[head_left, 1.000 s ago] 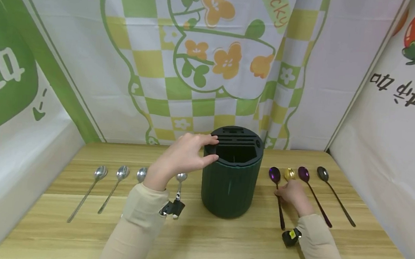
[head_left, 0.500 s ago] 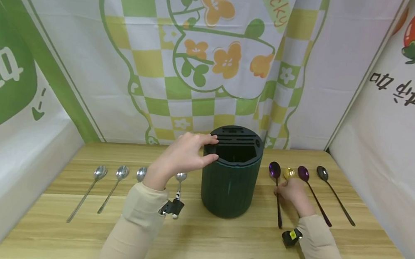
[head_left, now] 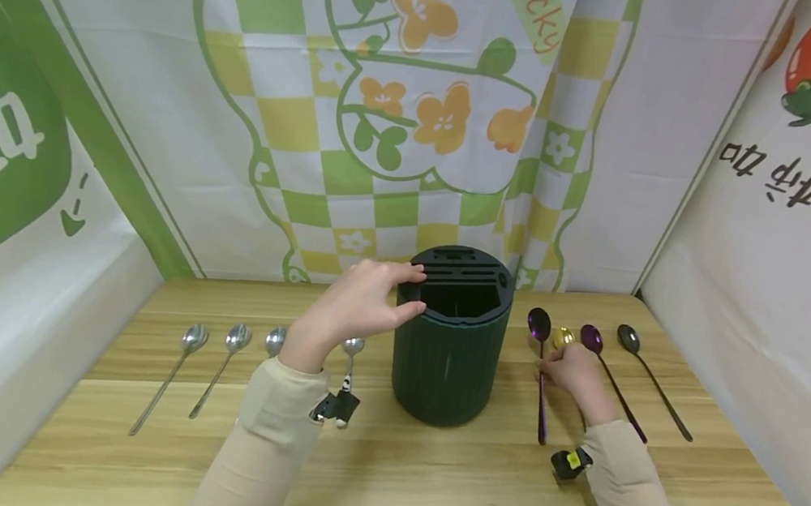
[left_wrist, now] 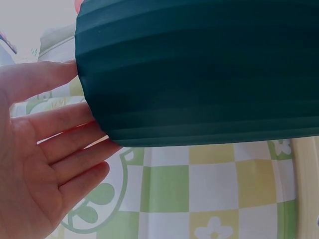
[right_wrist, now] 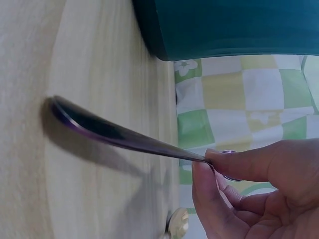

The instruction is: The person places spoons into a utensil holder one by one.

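In the head view my left hand (head_left: 364, 302) rests thumb and fingers against the rim of a dark green ribbed utensil holder (head_left: 445, 379) with a slotted black top. The left wrist view shows fairly straight fingers (left_wrist: 75, 157) touching the holder's side. Right of the holder, my right hand (head_left: 573, 370) pinches a purple spoon (head_left: 539, 324) by its handle between thumb and fingers. In the right wrist view its handle (right_wrist: 119, 137) slants, with the end low over the table. A gold spoon (head_left: 564, 337) lies partly hidden behind that hand.
A second purple spoon (head_left: 592, 338) and a dark spoon (head_left: 629, 338) lie at the right on the wooden table (head_left: 426, 491). Several silver spoons (head_left: 195, 337) lie left of the holder, partly hidden by the left arm. A patterned curtain (head_left: 313, 146) hangs behind.
The purple spoon in my right hand has shifted slightly, its bowl a little higher in the head view and its handle end moved left. My left hand and the holder have stayed put.
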A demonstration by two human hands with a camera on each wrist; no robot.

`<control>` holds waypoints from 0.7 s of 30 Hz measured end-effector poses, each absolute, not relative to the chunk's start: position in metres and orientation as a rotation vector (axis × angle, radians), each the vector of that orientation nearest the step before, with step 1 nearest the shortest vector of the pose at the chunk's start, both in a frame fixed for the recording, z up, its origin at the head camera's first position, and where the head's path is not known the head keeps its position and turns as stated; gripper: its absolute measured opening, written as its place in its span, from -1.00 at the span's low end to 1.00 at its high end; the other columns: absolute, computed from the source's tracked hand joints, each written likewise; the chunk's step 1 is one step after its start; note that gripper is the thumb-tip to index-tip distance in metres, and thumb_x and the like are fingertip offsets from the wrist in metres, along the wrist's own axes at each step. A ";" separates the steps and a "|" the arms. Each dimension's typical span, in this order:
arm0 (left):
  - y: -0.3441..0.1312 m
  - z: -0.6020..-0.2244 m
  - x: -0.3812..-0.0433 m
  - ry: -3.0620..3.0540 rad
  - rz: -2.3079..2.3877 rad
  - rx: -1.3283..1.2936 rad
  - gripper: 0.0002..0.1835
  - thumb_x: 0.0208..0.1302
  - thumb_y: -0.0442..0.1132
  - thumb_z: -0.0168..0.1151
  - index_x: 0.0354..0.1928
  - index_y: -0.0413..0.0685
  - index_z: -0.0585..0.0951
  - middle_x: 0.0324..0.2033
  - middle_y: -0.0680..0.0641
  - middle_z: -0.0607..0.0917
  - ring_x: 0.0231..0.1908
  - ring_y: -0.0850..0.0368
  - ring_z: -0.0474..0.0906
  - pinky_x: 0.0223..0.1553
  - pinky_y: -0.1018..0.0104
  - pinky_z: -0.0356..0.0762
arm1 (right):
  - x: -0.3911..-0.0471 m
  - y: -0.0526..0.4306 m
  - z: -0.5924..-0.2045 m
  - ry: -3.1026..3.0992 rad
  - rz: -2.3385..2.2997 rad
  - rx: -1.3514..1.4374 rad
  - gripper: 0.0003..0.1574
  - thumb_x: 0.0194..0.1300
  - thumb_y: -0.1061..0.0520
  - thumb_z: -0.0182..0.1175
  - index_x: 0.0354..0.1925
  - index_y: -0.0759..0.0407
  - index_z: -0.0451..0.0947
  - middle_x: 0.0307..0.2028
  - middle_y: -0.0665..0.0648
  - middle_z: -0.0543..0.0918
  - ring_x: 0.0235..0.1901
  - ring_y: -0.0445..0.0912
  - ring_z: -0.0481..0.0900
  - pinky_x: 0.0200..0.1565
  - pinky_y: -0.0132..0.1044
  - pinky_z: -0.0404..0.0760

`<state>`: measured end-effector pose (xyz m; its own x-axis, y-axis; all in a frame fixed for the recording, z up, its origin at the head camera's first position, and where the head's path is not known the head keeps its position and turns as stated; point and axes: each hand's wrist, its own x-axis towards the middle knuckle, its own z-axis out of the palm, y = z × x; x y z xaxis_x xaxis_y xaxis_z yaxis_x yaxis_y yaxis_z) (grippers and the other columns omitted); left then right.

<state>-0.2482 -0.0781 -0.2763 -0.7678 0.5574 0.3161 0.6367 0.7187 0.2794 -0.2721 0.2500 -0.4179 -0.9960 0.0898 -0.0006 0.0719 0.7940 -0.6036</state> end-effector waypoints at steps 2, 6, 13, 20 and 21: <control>-0.078 -0.276 -0.248 -2.716 -0.554 -0.951 -0.53 0.15 0.04 0.09 0.08 0.01 0.49 0.06 0.08 0.52 -0.58 0.27 0.40 -0.11 0.30 0.40 | -0.272 0.249 -0.416 -2.940 0.973 -0.134 -0.78 0.08 0.12 0.22 -0.52 0.27 0.63 -0.60 0.12 0.65 -0.59 -0.14 0.58 -0.36 -0.22 0.51; -0.078 -0.277 -0.248 -2.713 -0.562 -0.954 -0.53 0.15 0.03 0.09 0.08 0.01 0.48 0.06 0.08 0.52 -0.66 0.27 0.35 -0.11 0.30 0.40 | -0.271 0.247 -0.412 -2.929 1.000 -0.136 -0.77 0.10 0.13 0.20 -0.50 0.30 0.63 -0.61 0.12 0.65 -0.59 -0.12 0.60 -0.45 -0.32 0.49; -0.078 -0.277 -0.248 -2.709 -0.572 -0.956 -0.53 0.15 0.03 0.09 0.09 0.01 0.48 0.06 0.08 0.52 -0.78 0.26 0.25 -0.16 0.32 0.38 | -0.267 0.243 -0.400 -2.900 0.968 -0.096 -0.75 0.10 0.10 0.19 -0.47 0.31 0.60 -0.66 0.09 0.64 -0.58 -0.06 0.63 -0.43 -0.27 0.51; -0.078 -0.277 -0.247 -2.701 -0.558 -0.954 -0.53 0.15 0.04 0.09 0.08 0.01 0.48 0.06 0.08 0.52 -0.61 0.25 0.42 -0.12 0.29 0.41 | -0.264 0.238 -0.391 -2.858 0.980 -0.041 -0.72 0.14 0.12 0.16 -0.39 0.37 0.58 -0.57 0.18 0.67 -0.55 -0.03 0.65 -0.42 -0.28 0.55; -0.078 -0.277 -0.247 -2.702 -0.559 -0.953 -0.53 0.15 0.04 0.09 0.08 0.01 0.48 0.06 0.08 0.52 -0.60 0.25 0.44 -0.10 0.28 0.41 | -0.263 0.238 -0.390 -2.849 0.991 -0.036 -0.72 0.14 0.13 0.16 -0.38 0.38 0.57 -0.56 0.18 0.67 -0.55 -0.02 0.65 -0.45 -0.31 0.54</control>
